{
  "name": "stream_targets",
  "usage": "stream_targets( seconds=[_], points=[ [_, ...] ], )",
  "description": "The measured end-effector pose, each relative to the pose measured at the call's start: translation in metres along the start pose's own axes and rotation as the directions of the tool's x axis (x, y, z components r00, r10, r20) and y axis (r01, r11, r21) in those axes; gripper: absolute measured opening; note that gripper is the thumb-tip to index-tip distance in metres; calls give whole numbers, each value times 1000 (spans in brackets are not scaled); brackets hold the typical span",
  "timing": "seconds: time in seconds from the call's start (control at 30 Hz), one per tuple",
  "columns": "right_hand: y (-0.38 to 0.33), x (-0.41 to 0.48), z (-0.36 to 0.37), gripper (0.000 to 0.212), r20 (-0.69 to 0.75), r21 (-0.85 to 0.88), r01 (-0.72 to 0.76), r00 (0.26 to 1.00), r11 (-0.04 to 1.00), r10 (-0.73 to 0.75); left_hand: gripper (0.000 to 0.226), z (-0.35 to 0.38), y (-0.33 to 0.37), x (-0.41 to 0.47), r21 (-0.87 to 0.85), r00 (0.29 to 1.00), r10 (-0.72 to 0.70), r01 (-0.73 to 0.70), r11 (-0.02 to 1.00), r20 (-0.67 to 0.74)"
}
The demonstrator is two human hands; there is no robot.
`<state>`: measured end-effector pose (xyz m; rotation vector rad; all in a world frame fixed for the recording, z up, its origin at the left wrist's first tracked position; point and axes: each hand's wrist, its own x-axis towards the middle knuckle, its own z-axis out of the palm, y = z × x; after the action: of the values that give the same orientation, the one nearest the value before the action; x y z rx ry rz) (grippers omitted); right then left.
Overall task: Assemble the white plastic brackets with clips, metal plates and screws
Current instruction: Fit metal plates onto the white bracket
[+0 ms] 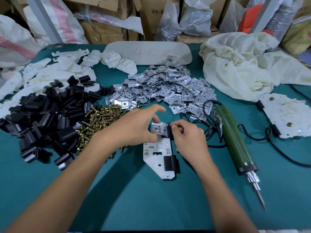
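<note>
A white plastic bracket (155, 157) lies flat on the teal table in front of me, with a black clip (170, 163) fitted on its right edge. At the bracket's far end my left hand (134, 128) pinches a small metal plate (159, 128). My right hand (188, 140) grips a second black clip (170, 132) right beside that plate. Loose stock lies behind: black clips (45, 118) at left, brass screws (99, 121), metal plates (168, 86) in the middle, white brackets (50, 71) at the far left.
A green electric screwdriver (235, 142) lies to the right with its bit toward me and its black cable looping behind my hands. Finished brackets (286, 116) are stacked at the right edge. A white cloth bag (244, 64) and cardboard boxes stand behind.
</note>
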<state>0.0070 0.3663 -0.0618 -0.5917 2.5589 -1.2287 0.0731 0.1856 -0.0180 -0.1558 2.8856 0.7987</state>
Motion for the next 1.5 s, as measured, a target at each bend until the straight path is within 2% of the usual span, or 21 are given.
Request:
stream_targets(
  seconds=[0.2, 0.43, 0.63, 0.77, 1.5],
  points=[
    [-1, -1, 0, 19, 14, 26, -14, 1000, 1000, 13, 77, 4, -3, -1, -35, 1000, -10, 10, 999, -3],
    [4, 1, 2, 17, 35, 149, -59, 998, 987, 55, 78, 6, -5, -4, -72, 999, -12, 10, 997, -30],
    [8, 5, 4, 16, 76, 376, -112, 993, 920, 89, 77, 6, -5, -6, -83, 998, 14, -19, 996, -66],
    [10, 6, 4, 17, 114, 462, -134, 989, 877, 91, 77, 5, -5, -7, -79, 997, 24, -30, 996, -80],
    [7, 4, 4, 13, 203, 580, -158, 978, 799, 46, 72, 11, -14, -24, -141, 981, 23, -51, 989, -191]
  ],
)
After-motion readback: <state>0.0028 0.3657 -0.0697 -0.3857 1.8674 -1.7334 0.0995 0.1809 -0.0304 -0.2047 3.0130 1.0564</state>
